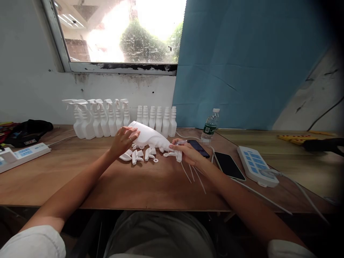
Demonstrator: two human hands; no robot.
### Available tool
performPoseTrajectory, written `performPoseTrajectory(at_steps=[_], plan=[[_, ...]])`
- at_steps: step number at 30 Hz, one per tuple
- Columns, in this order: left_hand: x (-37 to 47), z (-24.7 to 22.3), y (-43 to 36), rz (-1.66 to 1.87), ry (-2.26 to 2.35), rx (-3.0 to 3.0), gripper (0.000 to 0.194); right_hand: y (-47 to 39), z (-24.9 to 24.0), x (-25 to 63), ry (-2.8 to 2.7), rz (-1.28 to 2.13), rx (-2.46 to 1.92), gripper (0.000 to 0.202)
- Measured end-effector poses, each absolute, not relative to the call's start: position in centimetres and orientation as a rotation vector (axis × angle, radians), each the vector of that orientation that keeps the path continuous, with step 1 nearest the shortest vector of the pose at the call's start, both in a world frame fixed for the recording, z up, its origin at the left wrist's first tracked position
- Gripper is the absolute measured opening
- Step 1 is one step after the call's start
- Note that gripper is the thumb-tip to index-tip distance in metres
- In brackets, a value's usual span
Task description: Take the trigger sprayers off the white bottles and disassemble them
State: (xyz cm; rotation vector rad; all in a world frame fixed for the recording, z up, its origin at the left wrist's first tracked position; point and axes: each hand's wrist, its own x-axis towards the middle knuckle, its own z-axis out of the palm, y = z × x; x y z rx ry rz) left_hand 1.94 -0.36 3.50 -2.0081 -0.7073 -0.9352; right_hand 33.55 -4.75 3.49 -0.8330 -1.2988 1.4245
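Observation:
A white spray bottle (150, 135) is tilted on its side above the table, its base up to the left and its neck down to the right. My left hand (125, 139), wearing a ring, is on the base end with fingers bent round it. At the neck, the fingers of my right hand (185, 149) are closed. Beneath the bottle lie several loose white trigger heads (137, 157), and one more (176, 154) is beside my right hand. Thin white tubes (192, 173) lie by my right wrist.
Spray bottles with heads (88, 123) and headless bottles (159, 120) line the wall. A water bottle (211, 125), two phones (229, 165) (199, 147) and a power strip (256, 165) stand or lie right; another strip (29, 152) and a black strap (34, 132) are left.

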Motion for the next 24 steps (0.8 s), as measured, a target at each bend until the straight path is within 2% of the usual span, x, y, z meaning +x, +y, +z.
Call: performPoseTrajectory(at_steps=[5, 10, 13, 18, 21, 24], plan=[[1.6, 4.5, -0.5, -0.908, -0.759, -2.099, 0.028, -5.8, 4.3, 33.1, -1.656, 0.97, -0.907, 0.035], [1.4, 5.4, -0.5, -0.959, -0.784, -2.214, 0.028, -4.8, 3.9, 34.2, -2.012, 0.195, -0.786, 0.021], [1.3, 5.5, -0.5, -1.023, -0.842, -2.368, 0.035, -4.1, 3.4, 34.8, -2.132, -0.207, -0.646, 0.011], [0.1, 6.6, -1.1, -1.146, -1.072, -2.676, 0.051, -4.0, 3.5, 34.9, -2.044, -0.803, -0.548, 0.021], [-2.2, 7.3, -1.0, -1.273, -1.336, -2.854, 0.053, -4.0, 4.0, 35.7, -1.936, -0.914, -0.491, 0.017], [-5.1, 6.9, 0.2, -1.676, -1.568, -2.672, 0.051, -3.6, 4.6, 37.2, -1.65, -0.799, -0.606, 0.011]])
